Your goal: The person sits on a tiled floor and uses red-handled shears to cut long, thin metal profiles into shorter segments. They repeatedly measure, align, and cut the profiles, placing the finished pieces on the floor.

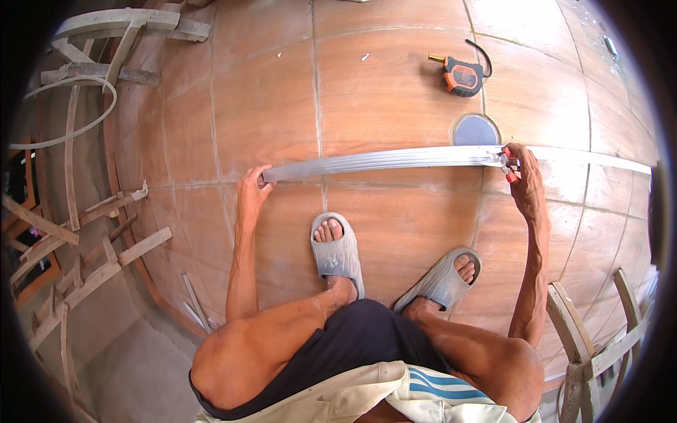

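Note:
A long, ribbed silver metal channel (381, 162) lies crosswise in front of my feet. Its left end is pinched in my left hand (254, 185), thumb and fingers closed around it. My right hand (522, 173) is wrapped around red-handled snips (509, 166), which meet the channel at a crumpled, bent spot. Their jaws are mostly hidden by the metal and my fingers. Beyond my right hand the bright strip carries on toward the right edge.
An orange and black tape measure (462, 76) rests on the tiled floor (268, 92), its tab slightly out. A round grey disc (476, 131) sits behind the channel. Wooden frames (106, 264) stand at left, another wooden frame (575, 338) at lower right. My sandals (337, 252) are close by.

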